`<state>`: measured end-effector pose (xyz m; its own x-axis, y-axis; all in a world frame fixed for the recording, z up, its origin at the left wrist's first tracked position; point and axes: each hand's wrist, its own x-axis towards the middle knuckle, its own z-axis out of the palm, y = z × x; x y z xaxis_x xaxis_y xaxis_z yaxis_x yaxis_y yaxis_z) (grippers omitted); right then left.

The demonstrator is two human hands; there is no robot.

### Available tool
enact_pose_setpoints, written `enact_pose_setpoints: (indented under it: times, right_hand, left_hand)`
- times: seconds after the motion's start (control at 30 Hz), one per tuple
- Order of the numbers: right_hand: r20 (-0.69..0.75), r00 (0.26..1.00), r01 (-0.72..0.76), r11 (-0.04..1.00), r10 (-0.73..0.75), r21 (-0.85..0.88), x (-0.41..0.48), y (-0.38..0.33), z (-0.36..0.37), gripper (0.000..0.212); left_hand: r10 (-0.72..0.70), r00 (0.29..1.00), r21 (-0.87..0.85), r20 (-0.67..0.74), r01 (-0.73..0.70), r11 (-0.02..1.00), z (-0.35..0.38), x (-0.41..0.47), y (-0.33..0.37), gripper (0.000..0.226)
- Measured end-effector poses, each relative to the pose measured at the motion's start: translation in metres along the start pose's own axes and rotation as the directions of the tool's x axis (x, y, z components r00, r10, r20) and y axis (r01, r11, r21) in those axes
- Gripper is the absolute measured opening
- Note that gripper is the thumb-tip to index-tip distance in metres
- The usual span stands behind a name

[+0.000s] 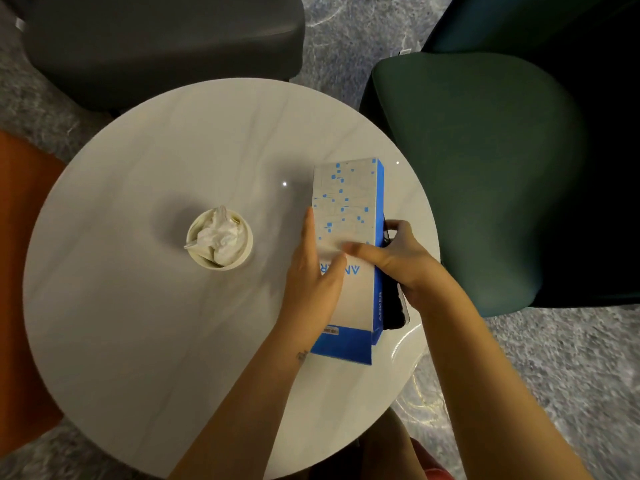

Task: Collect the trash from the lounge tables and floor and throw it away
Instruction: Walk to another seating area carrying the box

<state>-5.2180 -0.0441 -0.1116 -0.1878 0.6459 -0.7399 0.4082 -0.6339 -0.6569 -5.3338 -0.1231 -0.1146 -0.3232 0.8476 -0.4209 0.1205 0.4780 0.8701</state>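
At the round white table's point(138, 323) right edge, the left hand point(311, 271) and right hand point(405, 258) both clasp a blue-and-white Anker box point(346, 209), probably best lifted level with that two-sided hold, before gathering the tissue-stuffed paper cup point(220, 239) at the table's centre.

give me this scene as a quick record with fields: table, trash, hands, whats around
table: round white table
cup: paper cup standing left of centre, apart from the hands
cup contents: crumpled tissue
box: blue and white box on the table's right side
left hand: left hand holds the box's left edge, thumb on its face
right hand: right hand grips the box's right edge, thumb on its face
beside box: dark object, unclear what
seats: grey chair, green chair, orange seat
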Motion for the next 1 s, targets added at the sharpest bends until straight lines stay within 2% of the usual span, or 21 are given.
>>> enact_pose_setpoints:
  times: [0.07,0.17,0.27,0.37,0.43,0.5,0.6,0.73,0.87,1.0]
  right_hand:
    - [-0.045,0.996,0.070,0.997,-0.072,-0.044,-0.005,-0.006,0.003,0.072]
    - [-0.099,0.974,0.193,0.975,-0.205,-0.112,-0.011,-0.018,0.011,0.075]
    - [-0.177,0.915,0.311,0.914,-0.362,-0.262,-0.018,-0.027,0.020,0.069]
    - [-0.274,0.804,0.344,0.789,-0.527,-0.509,-0.021,-0.033,0.027,0.065]
    - [-0.274,0.754,0.291,0.678,-0.596,-0.675,-0.018,-0.035,0.032,0.070]
    - [-0.255,0.749,0.231,0.601,-0.612,-0.765,-0.015,-0.033,0.037,0.072]
    - [-0.218,0.758,0.195,0.532,-0.615,-0.824,-0.009,-0.027,0.043,0.075]
    - [-0.198,0.725,0.158,0.439,-0.659,-0.885,-0.002,-0.021,0.050,0.083]
    - [-0.179,0.726,0.092,0.352,-0.664,-0.931,0.001,-0.019,0.052,0.091]
    - [-0.179,0.729,0.082,0.344,-0.660,-0.935,0.001,-0.019,0.053,0.091]
  left_hand:
    - [-0.028,0.999,-0.081,0.017,0.029,0.996,0.003,0.003,0.004,0.069]
    - [0.009,1.000,-0.234,0.030,-0.002,0.972,0.007,0.005,0.011,0.066]
    - [0.018,0.999,-0.249,0.040,-0.008,0.968,0.004,0.006,0.013,0.065]
    - [-0.014,0.999,-0.068,-0.034,0.011,0.998,-0.008,0.005,0.019,0.067]
    - [0.067,0.988,0.102,-0.142,-0.053,0.993,-0.021,0.002,0.025,0.064]
    - [0.173,0.959,0.230,-0.226,-0.120,0.966,-0.037,0.001,0.032,0.055]
    - [0.275,0.897,0.323,-0.346,-0.161,0.932,-0.067,0.002,0.039,0.042]
    - [0.330,0.822,0.363,-0.465,-0.163,0.917,-0.101,-0.002,0.033,0.032]
    - [0.358,0.814,0.424,-0.458,-0.154,0.892,-0.113,-0.004,0.017,0.033]
    - [0.369,0.837,0.531,-0.404,-0.114,0.840,-0.104,0.000,0.002,0.039]
